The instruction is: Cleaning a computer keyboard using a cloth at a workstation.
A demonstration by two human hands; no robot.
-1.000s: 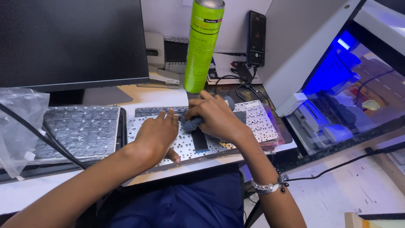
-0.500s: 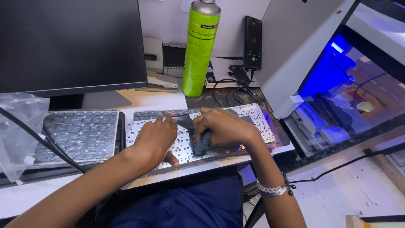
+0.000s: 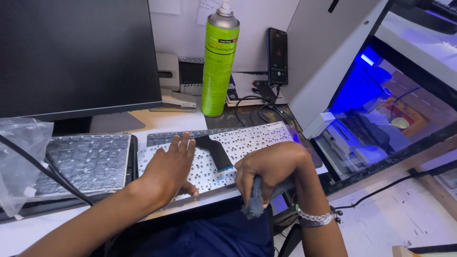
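The left hand [image 3: 169, 166] is laid flat, palm down, on the white keyboard panel [image 3: 247, 140], fingers released and pointing to 12 o'clock. The right hand [image 3: 269, 169] is curled at the panel's near edge, wrist bent, fingers clenched on a grey cloth [image 3: 255, 202] hanging toward 6 o'clock. The panel lies on the table [image 3: 157, 121], with a green can [image 3: 219, 66] at 12 o'clock.
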